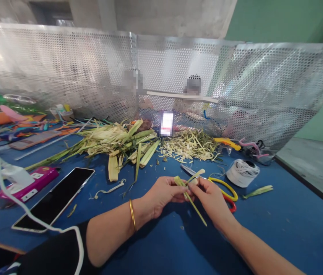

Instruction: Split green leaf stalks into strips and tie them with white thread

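Observation:
Close together in front of me, both hands work on thin, pale green leaf strips, which look like corn husk. My left hand (165, 194) is closed, pinching a folded leaf strip (197, 212) whose stem slants down toward me. Fingertips of my right hand (211, 198) press on the same strips from the other side; a piece sticks up between the hands. Scissors (226, 187) with yellow and red handles lie partly hidden behind my right hand. Past them stands a spool of white string (243, 172).
A heap of husk leaves (106, 141) and a pile of cut scraps (191, 145) lie ahead. At left are a black-screened phone (56, 196), a magenta power strip (32, 183) and a white cable (35, 214). A perforated metal screen (92, 68) backs the blue table; people sit behind it.

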A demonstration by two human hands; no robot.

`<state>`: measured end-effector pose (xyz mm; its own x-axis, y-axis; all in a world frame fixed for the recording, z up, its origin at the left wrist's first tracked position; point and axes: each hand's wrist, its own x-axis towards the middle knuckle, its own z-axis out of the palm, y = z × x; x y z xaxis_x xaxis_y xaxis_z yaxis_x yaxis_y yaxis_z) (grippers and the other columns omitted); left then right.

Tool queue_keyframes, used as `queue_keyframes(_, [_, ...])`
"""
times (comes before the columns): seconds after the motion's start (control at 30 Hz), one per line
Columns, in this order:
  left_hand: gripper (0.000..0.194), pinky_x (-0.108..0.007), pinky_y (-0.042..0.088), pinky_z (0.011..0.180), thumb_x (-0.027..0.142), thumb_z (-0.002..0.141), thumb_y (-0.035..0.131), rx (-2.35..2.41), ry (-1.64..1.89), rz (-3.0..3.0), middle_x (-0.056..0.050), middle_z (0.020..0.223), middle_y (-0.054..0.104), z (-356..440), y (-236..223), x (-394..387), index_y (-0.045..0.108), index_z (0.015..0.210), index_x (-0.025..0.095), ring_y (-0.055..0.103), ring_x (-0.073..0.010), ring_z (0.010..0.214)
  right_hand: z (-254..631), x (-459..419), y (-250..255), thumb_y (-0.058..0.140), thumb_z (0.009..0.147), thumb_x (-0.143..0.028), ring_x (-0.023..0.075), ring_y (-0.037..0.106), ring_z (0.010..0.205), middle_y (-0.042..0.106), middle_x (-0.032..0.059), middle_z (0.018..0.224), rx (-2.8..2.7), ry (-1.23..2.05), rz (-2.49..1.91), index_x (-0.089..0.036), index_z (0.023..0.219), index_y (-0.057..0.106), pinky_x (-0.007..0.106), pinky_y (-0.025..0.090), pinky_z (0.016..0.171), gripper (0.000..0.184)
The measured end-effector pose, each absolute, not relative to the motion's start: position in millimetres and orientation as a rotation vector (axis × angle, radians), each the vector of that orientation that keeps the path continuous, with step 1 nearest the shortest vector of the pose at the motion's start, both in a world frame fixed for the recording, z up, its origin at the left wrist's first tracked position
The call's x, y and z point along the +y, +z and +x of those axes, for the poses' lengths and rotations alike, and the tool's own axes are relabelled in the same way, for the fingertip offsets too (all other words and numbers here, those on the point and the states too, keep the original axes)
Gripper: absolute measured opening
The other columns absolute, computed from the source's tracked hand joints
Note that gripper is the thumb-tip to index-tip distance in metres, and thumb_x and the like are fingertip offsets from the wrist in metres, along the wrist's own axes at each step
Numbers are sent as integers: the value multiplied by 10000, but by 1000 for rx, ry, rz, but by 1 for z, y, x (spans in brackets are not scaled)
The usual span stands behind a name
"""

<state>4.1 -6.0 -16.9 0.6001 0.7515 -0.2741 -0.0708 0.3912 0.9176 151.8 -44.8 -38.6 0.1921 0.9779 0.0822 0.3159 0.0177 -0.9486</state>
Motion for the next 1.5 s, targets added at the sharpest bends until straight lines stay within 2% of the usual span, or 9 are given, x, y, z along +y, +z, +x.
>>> queue_keyframes(0.17, [145,-228,500,640,156,680,674,866,697,959,-66,774,714,3,-16,0,672,820,122,639,-109,602,156,-50,-32,467,864,-377,162,596,475,618,-14,588,-1494,780,-1543,-217,735,502,276,473,468,209])
queue_keyframes(0.33, [102,-188,450,526,125,677,662,946,774,917,-49,711,699,0,-14,7,646,778,128,622,-101,556,160,-55,-25,424,884,-155,173,655,723,704,44,866,-2136,54,-1376,-205,1028,580,280,486,626,218])
queue_keyframes(0.5, [126,-186,416,508,183,655,711,961,748,972,-44,703,686,2,-16,6,666,757,124,585,-82,530,159,-56,-24,432,898,-116,166,617,752,692,54,853,-2361,-471,-1076,-190,947,638,307,451,718,224])
queue_keyframes(0.73, [111,-197,396,541,227,673,638,844,619,1311,-17,624,656,2,-12,-3,666,632,128,550,-82,532,162,-57,-14,475,907,-195,182,615,851,677,50,861,-1954,-240,-1234,-206,814,601,326,445,779,156])
queue_keyframes(0.9, [156,-217,431,598,282,670,634,753,481,1392,-33,675,667,0,-13,-3,670,655,131,563,-94,569,165,-53,-21,466,883,-278,131,471,488,516,-31,532,-1878,-119,-1540,-217,629,461,236,334,466,262])
queue_keyframes(1.0, [163,-231,454,643,299,679,648,735,456,1356,-37,702,669,1,-13,-4,663,679,137,580,-100,595,167,-50,-27,460,873,-294,115,399,434,433,-57,473,-1849,-14,-1610,-221,613,419,223,285,430,274])
queue_keyframes(1.27, [160,-202,436,569,279,699,675,923,591,1290,-3,586,608,8,-17,-11,654,664,125,520,-72,508,164,-49,-29,449,909,-312,135,511,521,570,-28,578,-1789,136,-1606,-210,724,543,234,372,501,232])
queue_keyframes(1.4, [221,-189,426,544,319,732,662,928,683,1202,-1,600,601,6,-15,-6,627,631,126,503,-58,486,171,-51,-16,491,909,-329,194,603,816,666,51,883,-1945,-180,-1436,-203,923,629,317,438,727,187])
queue_keyframes(1.5, [232,-187,436,549,330,713,691,911,669,1150,-2,609,603,3,-14,-4,627,637,121,511,-56,493,173,-52,-11,536,895,-281,201,591,898,667,52,907,-2110,-437,-1284,-212,898,657,376,393,864,139])
